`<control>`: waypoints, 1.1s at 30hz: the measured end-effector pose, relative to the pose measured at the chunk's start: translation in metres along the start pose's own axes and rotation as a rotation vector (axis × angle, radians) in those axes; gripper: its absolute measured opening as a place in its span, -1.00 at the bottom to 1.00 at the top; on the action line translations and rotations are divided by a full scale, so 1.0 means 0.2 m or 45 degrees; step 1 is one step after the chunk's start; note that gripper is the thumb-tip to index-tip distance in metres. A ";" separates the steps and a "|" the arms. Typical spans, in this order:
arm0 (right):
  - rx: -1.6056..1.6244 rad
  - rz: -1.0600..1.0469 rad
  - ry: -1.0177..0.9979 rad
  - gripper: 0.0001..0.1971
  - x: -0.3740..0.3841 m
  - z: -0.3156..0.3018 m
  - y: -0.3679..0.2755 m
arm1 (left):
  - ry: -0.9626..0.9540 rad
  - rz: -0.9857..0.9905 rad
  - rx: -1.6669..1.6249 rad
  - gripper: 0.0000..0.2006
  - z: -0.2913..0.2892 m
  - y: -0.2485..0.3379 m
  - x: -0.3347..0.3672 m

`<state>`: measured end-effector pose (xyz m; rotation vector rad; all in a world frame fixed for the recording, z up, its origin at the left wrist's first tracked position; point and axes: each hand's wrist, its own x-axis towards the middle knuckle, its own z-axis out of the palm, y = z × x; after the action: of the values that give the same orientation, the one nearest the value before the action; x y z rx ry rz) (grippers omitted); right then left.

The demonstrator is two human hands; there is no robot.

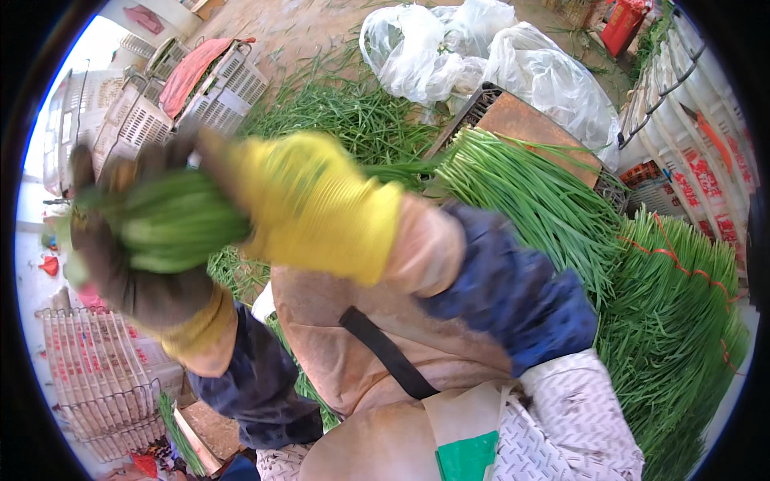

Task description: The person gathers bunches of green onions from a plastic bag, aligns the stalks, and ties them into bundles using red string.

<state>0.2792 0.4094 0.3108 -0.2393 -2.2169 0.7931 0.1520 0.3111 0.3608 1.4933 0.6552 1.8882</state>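
2 gloved hands, left hand (132,264) and right hand (265,188) both gripping green chive bundle (172,220), blurred

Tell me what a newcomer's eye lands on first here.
First the blurred bundle of green stalks at left centre, gripped from below by the left hand in a dark glove, with the right hand in a yellow-cuffed glove closed over it from the right. Next, the tied heaps of long green stalks filling the right side. White plastic crates sit at upper left and clear plastic bags at the top.
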 end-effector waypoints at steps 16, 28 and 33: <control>-0.658 1.148 0.221 -0.30 -1.00 -1.17 0.53 | -1.289 -0.450 1.703 -0.61 0.45 -1.66 0.16; -0.447 1.291 0.160 -0.36 -1.12 -0.96 0.69 | -1.367 -0.656 1.468 -0.78 0.44 -1.85 0.17; -0.427 1.198 0.176 -0.36 -1.05 -0.87 0.73 | -1.297 -0.774 1.381 -0.77 0.41 -1.90 0.16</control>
<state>0.5398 0.5229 0.1876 -1.5221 -2.0376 0.8141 0.2938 0.5917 0.1278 2.1952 1.4430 0.0856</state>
